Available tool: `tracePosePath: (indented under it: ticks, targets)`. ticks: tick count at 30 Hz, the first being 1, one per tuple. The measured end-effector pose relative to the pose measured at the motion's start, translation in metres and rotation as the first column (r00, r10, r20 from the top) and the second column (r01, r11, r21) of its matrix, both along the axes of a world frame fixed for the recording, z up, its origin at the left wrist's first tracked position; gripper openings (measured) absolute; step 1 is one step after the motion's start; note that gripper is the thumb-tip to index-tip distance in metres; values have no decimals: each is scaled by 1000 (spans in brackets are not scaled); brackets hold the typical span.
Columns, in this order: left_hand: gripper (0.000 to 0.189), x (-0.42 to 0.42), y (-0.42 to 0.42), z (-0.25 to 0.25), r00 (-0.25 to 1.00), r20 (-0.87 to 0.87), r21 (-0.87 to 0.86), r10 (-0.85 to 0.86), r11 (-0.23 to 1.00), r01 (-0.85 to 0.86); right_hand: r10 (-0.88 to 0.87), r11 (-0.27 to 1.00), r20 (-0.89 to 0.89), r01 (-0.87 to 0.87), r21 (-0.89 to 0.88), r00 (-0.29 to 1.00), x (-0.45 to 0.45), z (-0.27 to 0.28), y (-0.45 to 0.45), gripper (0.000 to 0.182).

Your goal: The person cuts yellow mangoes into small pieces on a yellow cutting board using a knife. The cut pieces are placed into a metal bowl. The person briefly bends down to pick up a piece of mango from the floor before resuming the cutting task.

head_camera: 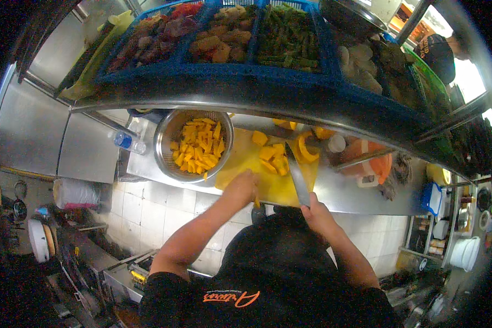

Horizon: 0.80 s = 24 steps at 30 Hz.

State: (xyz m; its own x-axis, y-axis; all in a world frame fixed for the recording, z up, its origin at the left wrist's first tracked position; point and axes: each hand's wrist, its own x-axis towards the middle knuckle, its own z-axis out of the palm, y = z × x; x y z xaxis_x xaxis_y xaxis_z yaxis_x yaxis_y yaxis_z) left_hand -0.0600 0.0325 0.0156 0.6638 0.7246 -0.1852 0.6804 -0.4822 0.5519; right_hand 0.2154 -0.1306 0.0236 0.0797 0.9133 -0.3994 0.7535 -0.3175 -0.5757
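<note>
My right hand (317,213) grips the handle end of a large kitchen knife (298,180), its blade pointing away across the yellow cutting board (233,164). The fingers of my left hand (242,188) are curled over the board's near edge, and a strip of orange squash (257,201) pokes out below them, slightly blurred. Left of the blade sits a heap of squash chunks (274,158), with a single chunk (259,138) behind it. A curved, hollowed squash piece (307,148) rests right of the blade. On the left stands a stainless steel colander (159,145) holding many cut squash pieces (199,147).
A metal shelf (213,104) overhangs the steel counter (340,197), carrying blue baskets (180,71) of vegetables. A plastic bottle (129,142) lies left of the colander. An orange container (379,166) and a crumpled cloth (399,174) are at right. Another person (434,55) stands beyond the shelf.
</note>
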Motion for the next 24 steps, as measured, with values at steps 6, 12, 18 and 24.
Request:
tracePosePath:
  ticks: [6,12,18,24]
  targets:
    - [24,-25,26,9,932,253,161,260,939,-305,-6,999,6,6,-34,1000,-7,2,-5,49]
    - [34,-51,29,38,864,293,391,409,773,-499,-17,996,-31,14,-92,999,-9,14,-14,49]
    - [46,-17,30,47,952,107,466,288,831,-304,-34,989,25,37,-140,999,-4,21,-4,47]
    - [49,47,6,-43,976,209,343,66,929,-137,-15,995,102,25,-97,995,-3,25,17,49]
